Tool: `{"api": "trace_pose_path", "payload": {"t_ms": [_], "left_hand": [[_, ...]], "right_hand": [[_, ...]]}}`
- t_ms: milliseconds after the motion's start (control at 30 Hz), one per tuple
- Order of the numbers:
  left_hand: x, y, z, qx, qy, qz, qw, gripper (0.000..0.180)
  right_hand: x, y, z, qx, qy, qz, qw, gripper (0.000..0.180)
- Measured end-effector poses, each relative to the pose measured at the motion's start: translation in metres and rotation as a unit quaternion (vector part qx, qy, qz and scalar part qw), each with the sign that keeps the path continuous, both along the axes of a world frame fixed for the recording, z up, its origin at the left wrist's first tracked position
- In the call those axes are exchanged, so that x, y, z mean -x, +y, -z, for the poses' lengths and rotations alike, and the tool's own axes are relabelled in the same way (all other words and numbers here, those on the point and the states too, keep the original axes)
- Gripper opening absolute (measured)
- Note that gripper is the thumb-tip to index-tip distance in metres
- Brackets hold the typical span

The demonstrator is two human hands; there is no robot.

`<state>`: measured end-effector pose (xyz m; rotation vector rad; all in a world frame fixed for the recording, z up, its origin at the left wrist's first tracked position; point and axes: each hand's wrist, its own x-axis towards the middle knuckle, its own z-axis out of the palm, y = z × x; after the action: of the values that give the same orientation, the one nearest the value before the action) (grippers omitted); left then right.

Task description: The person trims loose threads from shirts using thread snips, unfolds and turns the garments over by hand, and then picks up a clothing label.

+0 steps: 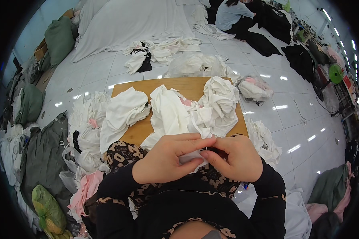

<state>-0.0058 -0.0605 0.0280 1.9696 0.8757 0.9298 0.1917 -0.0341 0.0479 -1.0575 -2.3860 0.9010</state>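
Observation:
Over my lap, my left hand [159, 157] and my right hand [240, 158] meet fingertip to fingertip. Between them they pinch the near edge of a piece of white fabric [169, 113], partly hidden behind my fingers. The rest of that fabric spreads forward onto a low wooden table [143, 129], with a small pink patch showing at its far side. A folded white cloth [125, 109] lies left of it, and a bunched white cloth [221, 101] rests on the right, touching it. Whether my fingers hold anything smaller cannot be made out.
White garments [87, 123] are heaped left of the table, with a pink cloth [85, 191] nearer me. A clear plastic bag [256, 88] sits on the tiled floor beyond the right corner. Another person [233, 18] sits at the far right among black fabric [269, 22].

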Motion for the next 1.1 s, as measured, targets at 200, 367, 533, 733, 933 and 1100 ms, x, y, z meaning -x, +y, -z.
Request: {"api": "trace_pose_path", "payload": {"t_ms": [200, 367, 533, 733, 933, 1100], "left_hand": [[-0.002, -0.001, -0.003, -0.013, 0.023, -0.003, 1.0, 0.052], [-0.001, -0.002, -0.006, 0.023, 0.02, -0.009, 0.999, 0.053], [-0.004, -0.004, -0.002, -0.02, 0.026, -0.013, 0.999, 0.053], [-0.007, -0.004, 0.002, -0.058, 0.028, -0.02, 0.998, 0.054], [-0.008, -0.005, 0.002, -0.063, 0.034, -0.023, 0.997, 0.054], [-0.01, -0.006, 0.004, -0.062, 0.036, -0.018, 0.997, 0.053]], "right_hand": [[-0.005, 0.003, 0.01, -0.047, 0.041, -0.038, 0.997, 0.022], [-0.014, 0.003, 0.013, 0.05, 0.068, -0.018, 0.996, 0.025], [-0.008, -0.004, 0.011, -0.06, 0.043, 0.019, 0.997, 0.027], [-0.007, -0.007, 0.009, -0.125, 0.022, 0.031, 0.991, 0.028], [-0.007, -0.011, 0.007, -0.159, 0.001, 0.05, 0.986, 0.026], [-0.008, -0.008, 0.007, -0.129, 0.004, 0.025, 0.991, 0.025]]}}
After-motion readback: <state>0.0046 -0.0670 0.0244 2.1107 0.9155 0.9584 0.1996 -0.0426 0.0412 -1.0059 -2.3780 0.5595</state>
